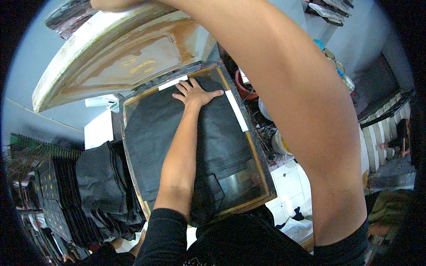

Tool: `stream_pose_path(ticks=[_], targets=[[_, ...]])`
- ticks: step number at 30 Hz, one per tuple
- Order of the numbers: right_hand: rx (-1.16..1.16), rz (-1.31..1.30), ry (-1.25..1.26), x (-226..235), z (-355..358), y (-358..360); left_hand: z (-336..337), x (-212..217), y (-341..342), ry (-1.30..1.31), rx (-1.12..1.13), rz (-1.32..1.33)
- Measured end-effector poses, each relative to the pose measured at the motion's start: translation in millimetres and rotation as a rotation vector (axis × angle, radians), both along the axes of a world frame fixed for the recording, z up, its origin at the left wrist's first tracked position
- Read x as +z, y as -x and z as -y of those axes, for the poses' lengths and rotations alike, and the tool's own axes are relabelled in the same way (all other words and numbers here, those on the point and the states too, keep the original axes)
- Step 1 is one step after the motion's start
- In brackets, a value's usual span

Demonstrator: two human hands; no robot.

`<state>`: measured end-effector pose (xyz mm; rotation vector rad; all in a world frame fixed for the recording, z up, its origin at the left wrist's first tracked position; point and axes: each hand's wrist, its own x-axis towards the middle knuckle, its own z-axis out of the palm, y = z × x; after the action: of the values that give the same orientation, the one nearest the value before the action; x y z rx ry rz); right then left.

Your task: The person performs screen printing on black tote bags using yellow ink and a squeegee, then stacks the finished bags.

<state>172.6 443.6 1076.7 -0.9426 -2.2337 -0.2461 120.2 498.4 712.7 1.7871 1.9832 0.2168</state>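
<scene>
My left hand [194,94] lies palm down with its fingers spread on a black fabric bag [148,128], near its far edge. The bag lies flat on a dark board [262,177] with a yellowish taped border. White strips [236,111] mark the board's far and right sides. Across the top of the view reaches my right arm, and my right hand [116,3], partly cut off, grips the upper edge of a raised printing screen [71,57]. Brown stains and small yellow marks show on the screen's mesh. My right fingers are mostly hidden.
Stacks of black bags [100,177] stand at the left, some with yellow prints. A white sheet [98,128] lies beside the board. At the right are a red basin [243,86], a tub [279,144] and jars [348,83]. Another person's hand [69,258] shows lower left.
</scene>
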Motion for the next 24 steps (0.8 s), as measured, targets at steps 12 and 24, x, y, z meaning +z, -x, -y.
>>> stream_pose_path(ticks=[12, 24], targets=[[0.039, -0.160, 0.133, -141, 125, -7, 268, 104, 145, -0.556, 0.009, 1.573], [0.129, 0.102, 0.439, -270, 168, 1, 372, 18, 167, 0.342, 0.455, 1.565]])
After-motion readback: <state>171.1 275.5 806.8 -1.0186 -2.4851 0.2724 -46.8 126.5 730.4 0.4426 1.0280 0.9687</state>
